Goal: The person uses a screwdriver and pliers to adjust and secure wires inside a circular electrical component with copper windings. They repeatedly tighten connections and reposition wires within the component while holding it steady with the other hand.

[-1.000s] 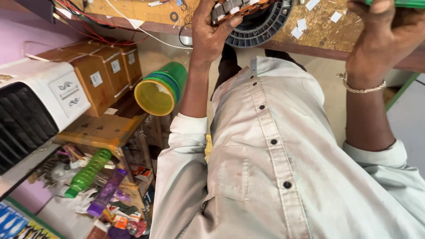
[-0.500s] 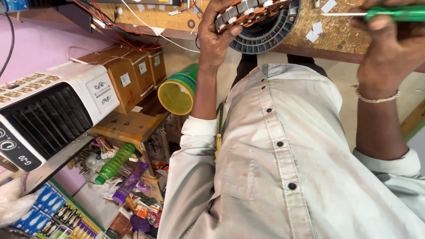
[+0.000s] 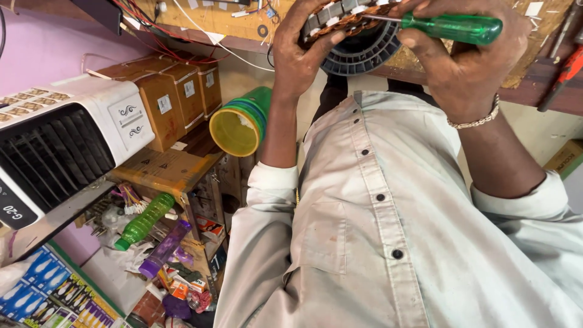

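My left hand (image 3: 299,53) grips a round motor stator (image 3: 358,37) with copper windings and a dark ribbed ring, held just above the workbench edge. My right hand (image 3: 461,67) is closed around a screwdriver with a green transparent handle (image 3: 452,27); its metal shaft points left into the windings. A chain bracelet (image 3: 475,120) sits on my right wrist. My pale grey buttoned shirt (image 3: 376,231) fills the lower middle of the view.
A wooden workbench (image 3: 225,24) with red and white wires runs along the top. Left stand a white air cooler (image 3: 61,146), brown cartons (image 3: 173,100), a green and yellow spool (image 3: 240,124) and a green bottle (image 3: 143,222) among clutter. A red-handled tool (image 3: 565,76) lies at the right.
The view has tilted down and shifted, bringing both hands lower into frame. My right hand with the screwdriver has moved left, closer to the stator.
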